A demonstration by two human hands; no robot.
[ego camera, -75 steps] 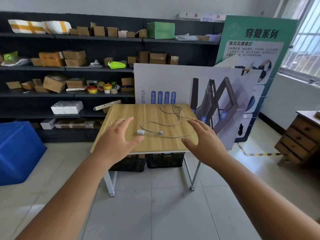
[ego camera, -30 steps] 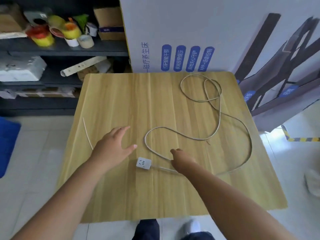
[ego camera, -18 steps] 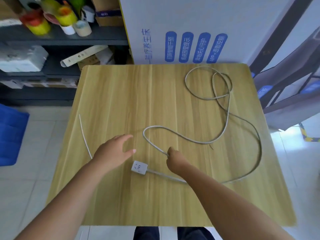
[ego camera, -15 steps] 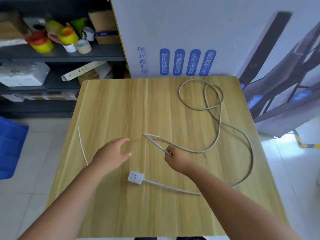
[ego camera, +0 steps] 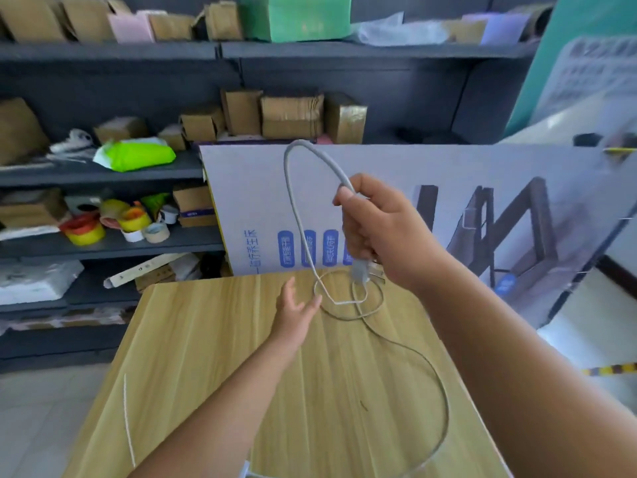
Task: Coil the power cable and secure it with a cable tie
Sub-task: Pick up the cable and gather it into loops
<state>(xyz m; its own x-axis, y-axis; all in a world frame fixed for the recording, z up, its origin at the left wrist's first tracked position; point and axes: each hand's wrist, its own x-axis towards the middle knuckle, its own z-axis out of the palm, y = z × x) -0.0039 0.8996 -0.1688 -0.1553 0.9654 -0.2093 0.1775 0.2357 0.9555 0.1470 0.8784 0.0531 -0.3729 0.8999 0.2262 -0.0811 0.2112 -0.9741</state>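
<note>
While the right hand (ego camera: 386, 232) was raised above the far end of the worktop (ego camera: 206, 357), its grip was clenched on the grey power cable (ego camera: 444, 405), with the plug end (ego camera: 360, 270) hanging just below the fist. From the top of that grip the cable rose in a tall loop, arched over to the left and dropped to the worktop, where it lay in a small ring directly beneath the fist. From the ring it swept toward the person in a wide curve along the right side of the worktop and ended at a white socket block (ego camera: 246, 472), only partly in view at the bottom edge. The left hand (ego camera: 296, 313) was below and to the left of the right grip, fingers spread and released, its fingertips just beside the ring of cable; contact could not be told. Well to the left of both hands, a thin white cable tie (ego camera: 128, 420) lay straight near the worktop's left edge.
</note>
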